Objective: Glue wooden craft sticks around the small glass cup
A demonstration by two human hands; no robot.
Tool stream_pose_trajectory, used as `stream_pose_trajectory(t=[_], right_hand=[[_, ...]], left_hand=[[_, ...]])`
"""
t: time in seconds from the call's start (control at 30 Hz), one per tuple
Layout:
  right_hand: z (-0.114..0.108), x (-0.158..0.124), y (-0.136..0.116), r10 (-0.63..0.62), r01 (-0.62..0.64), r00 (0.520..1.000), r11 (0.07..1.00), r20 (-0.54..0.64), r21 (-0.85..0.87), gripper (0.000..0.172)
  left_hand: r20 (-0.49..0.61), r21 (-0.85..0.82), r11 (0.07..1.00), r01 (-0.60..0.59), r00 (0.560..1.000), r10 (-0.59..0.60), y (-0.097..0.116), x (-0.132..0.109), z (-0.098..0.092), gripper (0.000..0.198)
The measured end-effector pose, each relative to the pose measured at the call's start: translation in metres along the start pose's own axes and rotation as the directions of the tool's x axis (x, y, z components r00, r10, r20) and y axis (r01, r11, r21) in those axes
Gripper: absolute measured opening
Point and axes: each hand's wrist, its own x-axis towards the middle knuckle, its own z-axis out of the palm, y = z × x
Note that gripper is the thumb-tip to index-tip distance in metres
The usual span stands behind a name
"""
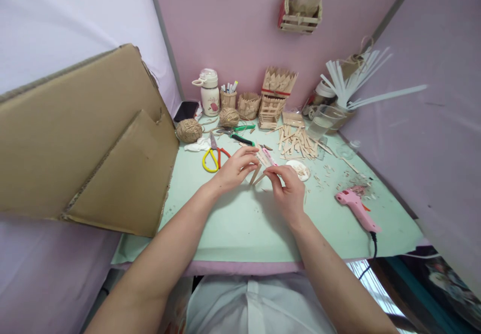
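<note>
My right hand (288,189) pinches a thin wooden craft stick (259,179) between thumb and fingertips, its lower end slanting down to the left. Opposite, my left hand (237,168) has curled fingers at another wooden craft stick (255,175) that leans almost upright. The lower ends of both sticks come close together just above the table; whether they touch is hard to tell. Behind my fingers lie a pink-and-white cutter (268,156) and a few loose sticks. Scissors (214,156) with yellow and red handles rest left of my left hand.
A pile of craft sticks (296,141) and a white dish (299,170) with wood bits lie beyond my right hand. A pink glue gun (358,209) with a cord sits at right. Twine balls (189,130), green-handled pliers (242,138) and a bottle (209,93) stand behind; cardboard (112,163) borders the left.
</note>
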Motion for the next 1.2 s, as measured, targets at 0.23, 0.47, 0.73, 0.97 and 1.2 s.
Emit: stream_pose_trajectory(t=[0.23, 0.47, 0.73, 0.97, 1.2], right_hand=[[0.0005, 0.0002, -0.0002, -0.009, 0.009, 1.0, 1.0, 0.002, -0.002, 0.012], [-0.0001, 0.0033, -0.0031, -0.02, 0.019, 1.0, 1.0, -0.022, -0.006, 0.012], [0.001, 0.0083, -0.0059, 0.043, -0.042, 0.999, 0.997, -0.01, 0.061, 0.011], [0.0042, 0.0092, -0.0031, 0.084, -0.082, 0.996, 0.995, -0.032, 0.058, 0.011], [0.0072, 0.0088, 0.0009, 0.106, -0.102, 0.994, 0.99, -0.038, 0.099, 0.01]], left_hand=[[-0.003, 0.022, 1.0, -0.002, 1.0, 0.002, 0.0008, 0.0001, -0.0004, 0.014], [-0.017, 0.024, 1.0, -0.007, 1.0, 0.007, 0.0003, -0.0004, 0.0002, 0.014], [-0.022, 0.015, 1.0, 0.015, 1.0, -0.015, 0.0024, -0.0009, 0.0009, 0.014], [-0.024, 0.005, 1.0, 0.013, 1.0, -0.013, 0.0017, -0.0014, 0.0023, 0.014], [-0.018, 0.005, 1.0, 0.011, 1.0, -0.01, 0.0043, -0.001, 0.0016, 0.015]])
